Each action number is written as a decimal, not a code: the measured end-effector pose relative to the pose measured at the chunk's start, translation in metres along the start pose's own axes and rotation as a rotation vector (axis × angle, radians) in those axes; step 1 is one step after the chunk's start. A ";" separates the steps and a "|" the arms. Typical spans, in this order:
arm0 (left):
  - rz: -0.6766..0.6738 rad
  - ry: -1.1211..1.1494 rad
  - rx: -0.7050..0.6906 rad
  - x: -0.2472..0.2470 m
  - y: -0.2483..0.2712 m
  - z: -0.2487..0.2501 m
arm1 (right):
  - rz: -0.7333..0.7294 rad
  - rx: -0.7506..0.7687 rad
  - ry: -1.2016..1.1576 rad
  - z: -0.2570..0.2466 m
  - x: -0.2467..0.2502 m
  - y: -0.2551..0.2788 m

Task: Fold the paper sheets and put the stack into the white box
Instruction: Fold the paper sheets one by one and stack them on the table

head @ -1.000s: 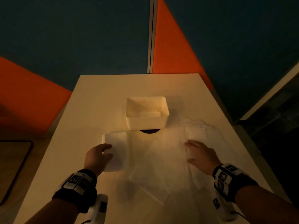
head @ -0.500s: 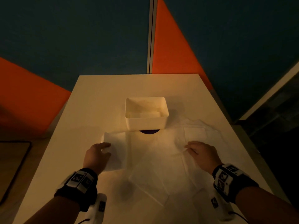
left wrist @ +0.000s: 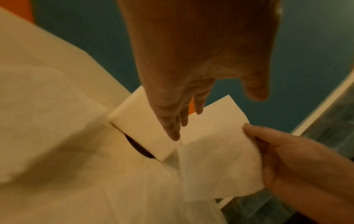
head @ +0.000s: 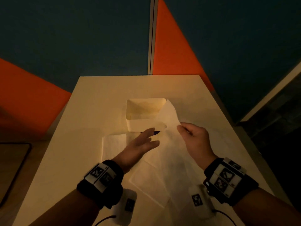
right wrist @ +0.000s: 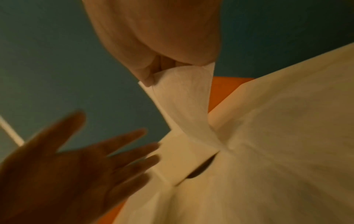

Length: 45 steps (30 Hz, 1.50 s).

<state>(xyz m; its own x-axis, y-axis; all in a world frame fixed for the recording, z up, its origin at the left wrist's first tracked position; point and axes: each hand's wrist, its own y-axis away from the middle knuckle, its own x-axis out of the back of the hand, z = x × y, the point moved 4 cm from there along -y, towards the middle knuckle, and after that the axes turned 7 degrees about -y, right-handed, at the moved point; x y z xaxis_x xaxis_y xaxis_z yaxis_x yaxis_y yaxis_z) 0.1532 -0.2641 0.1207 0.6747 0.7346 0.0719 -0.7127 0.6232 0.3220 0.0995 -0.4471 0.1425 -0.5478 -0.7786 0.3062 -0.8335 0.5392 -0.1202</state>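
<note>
The white box stands open-topped in the middle of the table, with a dark disc under its near edge. My right hand pinches a thin white paper sheet by its edge and holds it lifted in front of the box's right corner; the pinch on the sheet shows in the right wrist view. My left hand hovers flat with fingers straight, just left of the sheet and near the box. A folded paper stack lies left of it. More sheets lie spread on the table.
The cream table has bare surface behind and left of the box. Its right edge drops to a dark floor. Blue and orange wall panels stand behind the far edge. A dark mat lies on the floor to the left.
My right hand has picked a sheet up off the table and raised it toward the box. My left hand has left the folded stack and moved right toward the lifted sheet, fingers spread.
</note>
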 end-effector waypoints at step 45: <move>0.052 0.264 -0.139 0.029 0.006 0.036 | -0.410 -0.286 -0.367 -0.033 0.027 -0.017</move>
<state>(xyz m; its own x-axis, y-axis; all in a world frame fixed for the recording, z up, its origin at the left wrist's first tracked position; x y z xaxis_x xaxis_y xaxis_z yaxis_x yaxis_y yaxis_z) 0.1754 -0.2488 0.1591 0.5765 0.7995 -0.1687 -0.7768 0.6003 0.1903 0.1012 -0.4669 0.1842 -0.2185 -0.9728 -0.0768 -0.9571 0.1982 0.2114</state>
